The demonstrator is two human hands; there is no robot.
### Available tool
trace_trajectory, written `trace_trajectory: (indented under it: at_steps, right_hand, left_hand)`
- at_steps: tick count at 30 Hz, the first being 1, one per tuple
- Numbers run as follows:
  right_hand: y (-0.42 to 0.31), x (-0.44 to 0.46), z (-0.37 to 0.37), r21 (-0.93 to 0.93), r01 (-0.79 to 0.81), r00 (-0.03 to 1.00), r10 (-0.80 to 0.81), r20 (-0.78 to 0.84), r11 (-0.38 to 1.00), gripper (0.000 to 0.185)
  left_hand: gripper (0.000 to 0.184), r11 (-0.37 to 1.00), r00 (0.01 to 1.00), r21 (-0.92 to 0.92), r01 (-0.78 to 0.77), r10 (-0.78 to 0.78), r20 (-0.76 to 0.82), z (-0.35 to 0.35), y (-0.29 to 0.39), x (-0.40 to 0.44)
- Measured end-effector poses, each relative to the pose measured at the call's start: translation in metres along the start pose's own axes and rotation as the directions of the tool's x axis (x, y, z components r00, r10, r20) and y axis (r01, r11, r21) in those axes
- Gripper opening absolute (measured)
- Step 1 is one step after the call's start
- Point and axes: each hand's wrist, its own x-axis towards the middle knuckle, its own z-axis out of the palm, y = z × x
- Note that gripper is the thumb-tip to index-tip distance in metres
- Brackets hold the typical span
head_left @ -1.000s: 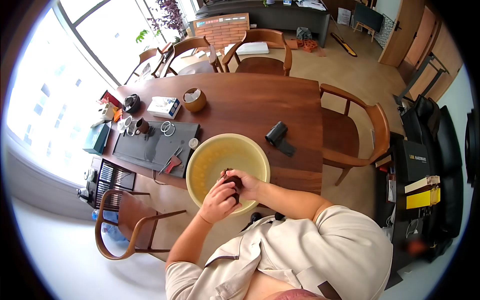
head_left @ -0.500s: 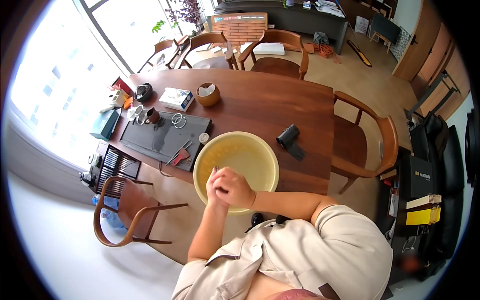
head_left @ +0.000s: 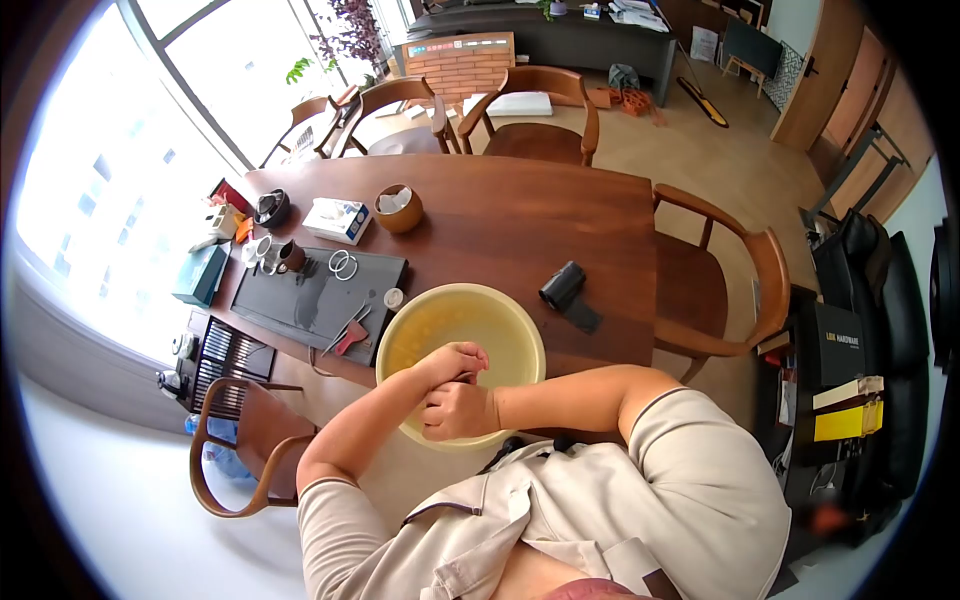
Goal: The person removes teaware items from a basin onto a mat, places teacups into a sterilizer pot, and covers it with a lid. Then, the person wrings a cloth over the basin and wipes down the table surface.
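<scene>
Over the near part of a yellow basin [head_left: 400, 338], my two hands are pressed close together. My left hand [head_left: 455, 364] reaches in from the left with its fingers curled. Just below it, my right hand [head_left: 458, 411] is closed in a fist, knuckles up. A small dark bit shows between the two hands, too hidden to name. The basin rests at the table's near edge, its inside pale yellow. To its right lies a black roll [head_left: 563, 285] with a loose end, like plastic bags.
The wooden table [head_left: 560, 215] carries a dark tray [head_left: 310, 310] with scissors [head_left: 345, 325], white rings [head_left: 343, 265] and cups. Behind it stand a tissue box [head_left: 337, 220] and a wooden pot [head_left: 399, 210]. Chairs surround the table, one [head_left: 735, 275] at the right.
My left elbow has swung out to the left. My left hand now lies above my right, where before both were clasped together. The view has shifted slightly.
</scene>
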Motion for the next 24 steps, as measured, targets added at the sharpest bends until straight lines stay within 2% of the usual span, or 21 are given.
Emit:
trace_trajectory:
  at_steps: [1,2,3,4,6,7,9,10,12,13,14,15,16,17,18,19,20,21,22,23,24]
  right_hand:
    - [-0.001,-0.006,0.006,-0.003,0.011,1.000,-0.011,-0.007,1.000,0.013]
    - [0.004,-0.012,0.014,0.005,-0.003,1.000,0.003,-0.009,1.000,0.013]
    - [0.014,-0.019,0.021,-0.070,0.008,0.998,-0.004,0.068,0.998,0.013]
    - [0.011,-0.022,0.027,-0.122,0.003,0.990,0.014,0.140,0.992,0.013]
    - [0.012,-0.024,0.030,-0.107,-0.038,0.908,0.079,0.411,0.994,0.010]
    - [0.017,-0.026,0.032,-0.089,-0.064,0.907,0.095,0.410,0.994,0.010]
    - [0.021,-0.030,0.036,-0.073,0.017,0.895,0.017,0.445,0.997,0.010]
    - [0.025,-0.034,0.037,-0.065,0.014,0.897,0.017,0.442,0.998,0.010]
    - [0.029,-0.038,0.038,-0.073,0.027,0.870,0.012,0.492,0.997,0.009]
    - [0.029,-0.038,0.038,-0.065,0.024,0.872,0.011,0.489,0.998,0.009]
    - [0.029,-0.037,0.037,-0.057,-0.061,0.851,0.082,0.519,0.996,0.008]
    - [0.029,-0.035,0.035,-0.052,-0.146,0.822,0.151,0.549,0.988,0.007]
    - [0.030,-0.030,0.023,-0.043,-0.149,0.824,0.149,0.547,0.988,0.007]
    - [0.036,-0.031,0.008,0.016,-0.172,0.894,0.150,0.423,0.985,0.007]
    - [0.040,-0.028,-0.011,0.077,-0.194,0.943,0.165,0.289,0.978,0.007]
    - [0.046,-0.023,-0.030,0.109,-0.262,0.965,0.258,0.053,0.959,0.005]
    - [0.052,-0.020,-0.049,0.155,-0.319,0.921,0.344,-0.183,0.935,0.003]
    - [0.057,-0.023,-0.063,0.301,-0.466,0.812,0.538,-0.228,0.832,0.010]
    - [0.066,-0.036,-0.071,0.382,-0.583,0.674,0.689,-0.265,0.717,0.021]
    - [0.071,-0.051,-0.073,0.383,-0.586,0.669,0.693,-0.267,0.714,0.021]
    - [0.075,-0.068,-0.070,0.401,-0.739,0.431,0.838,-0.336,0.541,0.024]
  left_hand:
    - [0.005,1.000,1.000,-0.005,0.014,-0.014,0.007,0.000,-0.001,0.007]
    - [0.006,0.982,0.999,0.189,-0.024,0.028,-0.016,-0.005,-0.002,0.021]
    - [0.007,0.925,0.997,0.376,-0.058,0.074,-0.028,-0.010,0.000,0.036]
    - [0.008,0.901,0.996,0.431,-0.053,0.080,-0.043,-0.010,-0.004,0.042]
    - [0.010,0.830,0.997,0.557,-0.018,0.060,-0.057,-0.007,0.000,0.047]
    - [0.011,0.779,0.997,0.627,0.002,0.046,-0.059,-0.005,0.007,0.048]
    - [0.013,0.735,0.998,0.677,0.040,0.009,-0.069,-0.003,-0.003,0.061]
    - [0.014,0.674,0.994,0.736,0.062,0.022,-0.104,-0.006,-0.004,0.069]
    - [0.014,0.664,0.993,0.742,0.088,-0.005,-0.114,-0.005,-0.008,0.078]
    - [0.015,0.651,0.992,0.752,0.107,-0.024,-0.121,-0.005,-0.009,0.081]
    - [0.015,0.653,0.992,0.748,0.114,-0.032,-0.123,-0.009,-0.008,0.081]
    - [0.015,0.764,0.991,0.632,0.134,-0.090,-0.102,-0.013,-0.003,0.077]
    - [0.015,0.852,0.987,0.498,0.160,-0.143,-0.073,-0.018,0.001,0.070]
    - [0.015,0.963,1.000,0.270,0.012,-0.017,0.018,-0.027,0.005,0.060]
    - [0.015,0.992,0.989,0.014,-0.123,0.122,0.080,-0.038,0.008,0.046]
    - [0.016,0.985,0.993,-0.132,-0.112,0.117,0.028,-0.036,0.014,0.027]
    - [0.017,0.955,0.994,-0.275,-0.113,0.111,-0.024,-0.035,0.020,0.008]
    - [0.016,0.840,0.995,-0.542,-0.045,-0.009,-0.096,-0.027,0.026,-0.008]
    - [0.016,0.841,0.996,-0.540,-0.038,-0.015,-0.093,-0.021,0.024,-0.012]
    - [0.014,0.776,0.976,-0.592,-0.218,0.168,-0.140,-0.014,0.022,-0.013]
    - [0.012,0.675,0.920,-0.630,-0.384,0.340,-0.197,-0.007,0.022,-0.010]
